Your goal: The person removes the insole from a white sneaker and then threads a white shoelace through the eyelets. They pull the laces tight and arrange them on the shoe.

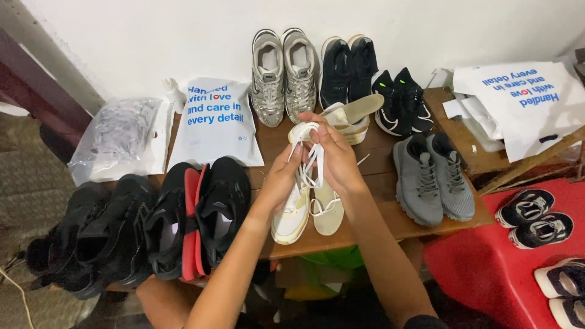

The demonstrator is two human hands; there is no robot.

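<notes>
Gripping white laces, left hand, right hand raised

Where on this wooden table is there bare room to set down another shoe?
Bare wood shows on the table between the cream shoe and grey pair, and before the white bag. The back row and left edge are crowded.

A brown wood table holds lots of shoes. Back row by the wall: silver pair, dark pair, black pair w/ green dots. Grey pair sits on the right. Black shoes & black-red ones crowd the left front. A cream shoe & an insole lie mid front. A white bag & a clear bag lie at the left back.
</notes>
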